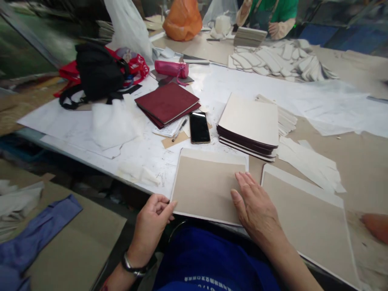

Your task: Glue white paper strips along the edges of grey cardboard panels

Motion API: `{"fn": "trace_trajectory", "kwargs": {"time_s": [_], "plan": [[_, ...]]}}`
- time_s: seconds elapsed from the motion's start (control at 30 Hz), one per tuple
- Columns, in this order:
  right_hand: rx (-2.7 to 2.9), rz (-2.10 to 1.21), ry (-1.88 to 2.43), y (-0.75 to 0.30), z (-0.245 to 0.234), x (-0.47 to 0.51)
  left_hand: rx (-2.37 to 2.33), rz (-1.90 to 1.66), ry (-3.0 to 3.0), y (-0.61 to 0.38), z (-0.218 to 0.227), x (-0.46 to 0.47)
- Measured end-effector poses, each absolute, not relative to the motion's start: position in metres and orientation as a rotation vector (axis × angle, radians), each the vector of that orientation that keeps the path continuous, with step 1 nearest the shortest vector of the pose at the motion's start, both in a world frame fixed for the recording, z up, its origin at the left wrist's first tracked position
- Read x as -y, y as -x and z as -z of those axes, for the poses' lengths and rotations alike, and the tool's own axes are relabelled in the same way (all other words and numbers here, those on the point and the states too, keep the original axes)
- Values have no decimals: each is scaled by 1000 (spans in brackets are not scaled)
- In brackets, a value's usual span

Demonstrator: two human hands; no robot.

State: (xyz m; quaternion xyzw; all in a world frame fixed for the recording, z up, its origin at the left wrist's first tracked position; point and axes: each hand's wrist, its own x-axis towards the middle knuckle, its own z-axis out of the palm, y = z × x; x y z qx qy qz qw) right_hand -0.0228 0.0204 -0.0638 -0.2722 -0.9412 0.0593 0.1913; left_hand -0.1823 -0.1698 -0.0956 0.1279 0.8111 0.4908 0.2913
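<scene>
A beige rectangular sheet of board with a paler strip along its far edge lies flat before me, close to the table's front edge. My left hand pinches its near left corner between thumb and bent fingers. On the right side of the same sheet, my right hand rests with its fingers stretched out. A second beige sheet with a similar pale strip lies to the right, partly behind my right forearm. Beyond the first sheet stands a stack of cream panels with dark edges.
Left of the stack are a phone, a pen and dark red folders. A black bag and a pink pouch lie farther back. Pale cut pieces are heaped near a person in green across the table.
</scene>
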Motion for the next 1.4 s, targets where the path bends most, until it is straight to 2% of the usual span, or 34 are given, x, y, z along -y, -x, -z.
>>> {"fn": "trace_trajectory", "kwargs": {"time_s": [0.3,0.73,0.87,0.93,1.03,1.1,1.27,1.4], "plan": [[2873,6,654,48,90,-22,-2189,-1315,-338,181,95,168],[2946,-111,790,50,89,-20,-2193,-1219,-302,191,114,180],[2930,-152,807,49,91,-20,-2628,-912,-656,201,91,177],[2922,-161,806,49,91,-20,-2755,-925,-1000,204,77,163],[2920,-176,805,50,91,-20,-2659,-996,-1610,202,69,127],[2921,-195,809,50,91,-19,-2562,-839,-1859,199,75,104],[2912,-264,820,51,92,-19,-2500,-417,-1949,189,99,83],[2913,-322,834,52,90,-19,-2494,-392,-1910,187,100,86]]}}
